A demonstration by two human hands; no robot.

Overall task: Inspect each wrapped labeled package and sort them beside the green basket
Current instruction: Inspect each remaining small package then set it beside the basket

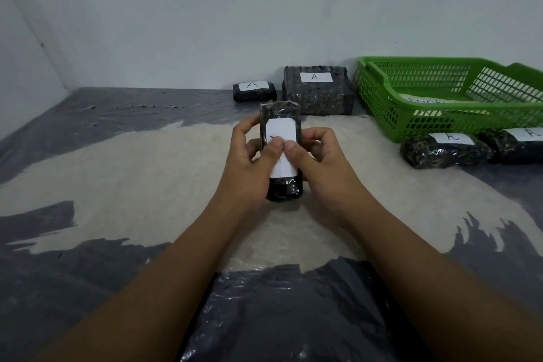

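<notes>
**Package in both hands, label up, under inspection**

Grip: left hand and right hand clamp a dark wrapped package from either side, fingers curled round its long edges, both thumbs pressed together on the white label. Thumbs cover most of the mark; only a short stroke shows, so the letter cannot be read. Package is held upright-ish, tilted toward the camera, above the pale middle patch of the floor covering.

Handling, as judged: shiny plastic wrap, likely slick; small enough that it is probably light. The wrap crinkles but the block keeps its shape, so firm inside. Holding the long sides looks right; thumbs should slide off the label to read it.

Outward: toward the far edge of the covering, by the wall, a small package and just beside it a big package, both marked A, the big one just left of the green basket.

Basket: sits at the far right edge. Inside, something pale and flat with part of a written word showing; too hidden by the mesh to say more.

In front of the basket's near wall, touching or nearly so, another A package, and one more cut off by the frame edge.

Judgement: sorting well along; this one not yet placed.
</notes>
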